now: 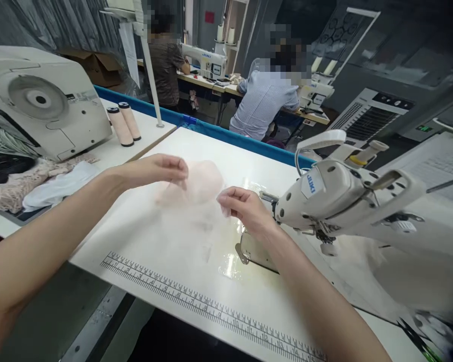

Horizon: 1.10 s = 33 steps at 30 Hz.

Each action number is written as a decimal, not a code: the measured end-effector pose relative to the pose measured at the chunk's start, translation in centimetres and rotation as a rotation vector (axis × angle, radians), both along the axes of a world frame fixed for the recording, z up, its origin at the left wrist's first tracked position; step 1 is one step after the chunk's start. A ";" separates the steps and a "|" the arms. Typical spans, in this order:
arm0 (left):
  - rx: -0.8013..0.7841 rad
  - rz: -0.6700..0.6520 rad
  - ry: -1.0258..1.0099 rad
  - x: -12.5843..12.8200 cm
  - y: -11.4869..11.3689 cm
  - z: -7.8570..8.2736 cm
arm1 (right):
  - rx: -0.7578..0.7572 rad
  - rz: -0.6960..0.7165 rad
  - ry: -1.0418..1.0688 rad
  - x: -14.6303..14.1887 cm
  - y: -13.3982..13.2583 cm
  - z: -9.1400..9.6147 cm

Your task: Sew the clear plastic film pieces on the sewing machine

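My left hand (169,170) is closed in a pinch at the edge of a sheer pale pink fabric piece (207,180), which is blurred and hangs over the white tabletop. To the right, just left of the sewing machine's needle end, my right hand (243,205) pinches a small, pale, see-through scrap of fabric (225,210). Whether that scrap joins the pink piece cannot be made out. The white sewing machine (328,186) stands beside my right forearm, its metal bed plate (258,251) partly hidden by that arm.
A printed ruler (196,299) runs along the table's front edge. Two pink thread spools (120,125) stand at left by another machine (45,100), with lace and cloth (18,186) below it. Two people (262,95) sit at machines beyond the blue cloth edge (226,128).
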<state>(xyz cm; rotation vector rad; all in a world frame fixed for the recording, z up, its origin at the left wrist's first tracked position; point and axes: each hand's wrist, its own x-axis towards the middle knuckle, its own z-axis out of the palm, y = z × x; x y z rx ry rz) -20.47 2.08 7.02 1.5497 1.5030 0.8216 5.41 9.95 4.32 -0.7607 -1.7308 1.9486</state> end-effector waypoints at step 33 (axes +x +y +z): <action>0.420 0.052 0.380 -2.1 0.1 -3.0 | 0.249 -0.340 -0.316 -6.8 7.7 -5.1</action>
